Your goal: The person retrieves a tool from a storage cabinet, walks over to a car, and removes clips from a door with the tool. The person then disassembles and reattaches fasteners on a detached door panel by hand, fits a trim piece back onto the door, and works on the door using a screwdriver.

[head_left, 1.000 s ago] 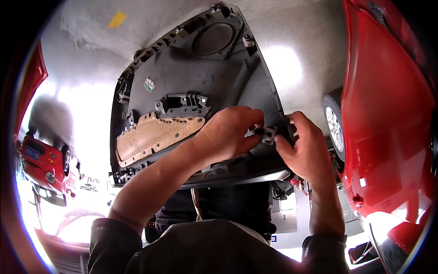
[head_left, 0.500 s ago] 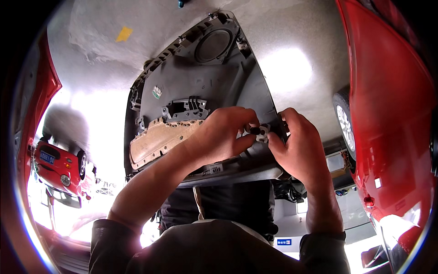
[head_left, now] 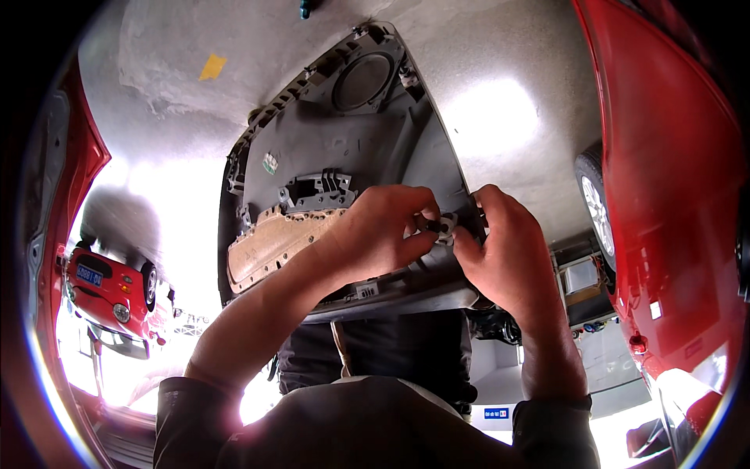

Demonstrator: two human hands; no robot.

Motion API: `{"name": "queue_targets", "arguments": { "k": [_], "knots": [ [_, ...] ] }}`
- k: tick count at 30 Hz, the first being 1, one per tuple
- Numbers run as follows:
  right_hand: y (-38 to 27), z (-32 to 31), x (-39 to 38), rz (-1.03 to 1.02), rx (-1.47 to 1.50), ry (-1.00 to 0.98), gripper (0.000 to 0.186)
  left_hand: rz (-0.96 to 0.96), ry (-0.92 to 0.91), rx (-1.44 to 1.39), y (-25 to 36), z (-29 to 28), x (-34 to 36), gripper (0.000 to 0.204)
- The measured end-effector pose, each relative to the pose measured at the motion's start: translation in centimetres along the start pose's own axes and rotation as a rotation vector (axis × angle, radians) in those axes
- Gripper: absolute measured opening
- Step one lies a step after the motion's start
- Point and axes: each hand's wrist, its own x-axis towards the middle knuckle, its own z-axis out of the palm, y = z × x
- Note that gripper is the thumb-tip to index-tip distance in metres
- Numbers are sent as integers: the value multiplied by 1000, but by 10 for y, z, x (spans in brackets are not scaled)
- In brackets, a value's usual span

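A dark grey door panel (head_left: 336,133), back side up, lies in front of me, with a speaker ring (head_left: 361,80), a black bracket (head_left: 316,187) and a tan insert (head_left: 273,250) on it. At its right side, my left hand (head_left: 394,230) pinches a small black piece (head_left: 430,225) against a whitish clip (head_left: 447,230). My right hand (head_left: 504,246) is closed around the panel's right edge, its thumb at the clip; its fingertips are partly hidden.
Red car bodywork (head_left: 668,172) with a wheel (head_left: 595,211) fills the right side; another red car (head_left: 109,293) and a red panel (head_left: 82,141) are at left. Yellow tape (head_left: 212,67) is on the grey floor (head_left: 172,94); my dark trousers (head_left: 375,348) are below the panel.
The view has shifted, so the panel and cars sit differently in frame. Both hands remain at the clip, with slight finger movement; my right hand sits a little further left in the picture.
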Motion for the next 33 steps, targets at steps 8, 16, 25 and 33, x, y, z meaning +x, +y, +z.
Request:
{"name": "queue_targets", "arguments": {
  "k": [8, 16, 25, 33],
  "knots": [
    [4, 3, 0, 36, -14, -3, 23, -4, 57, 62, 17, 13, 0, 27],
    [9, 3, 0, 5, 10, 9, 24, 209, -128, 379, 10, -3, 18, 25],
    [5, 0, 1, 8, -2, -18, 21, 577, -139, 919, 7, -13, 29, 14],
    [7, 1, 2, 8, 2, -2, 19, 385, -334, 1136, 19, -1, 24, 16]
  ]
}}
